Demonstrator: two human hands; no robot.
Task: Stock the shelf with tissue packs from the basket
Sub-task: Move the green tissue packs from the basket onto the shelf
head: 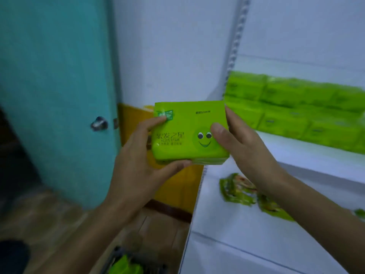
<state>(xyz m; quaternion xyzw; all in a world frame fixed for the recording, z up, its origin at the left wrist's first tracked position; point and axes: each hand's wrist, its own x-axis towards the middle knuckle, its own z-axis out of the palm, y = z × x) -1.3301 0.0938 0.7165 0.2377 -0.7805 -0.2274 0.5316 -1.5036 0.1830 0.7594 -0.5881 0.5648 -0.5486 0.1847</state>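
A bright green tissue pack [184, 123] with a smiley face is held up in front of me at mid-frame. My left hand [142, 155] grips its left side, with the thumb under the bottom edge. My right hand [239, 141] grips its right side, thumb on the front. To the right, a white shelf [308, 155] carries two stacked rows of the same green packs [296, 111]. Low at the bottom edge, the basket [126, 264] shows more green packs inside; most of it is cut off.
A lower white shelf [227, 224] holds several crumpled green packets [239, 190]. A perforated shelf upright [235, 50] runs along the shelf's left edge. A teal door [55, 86] with a round knob [99, 123] stands at the left, over a wooden floor [49, 218].
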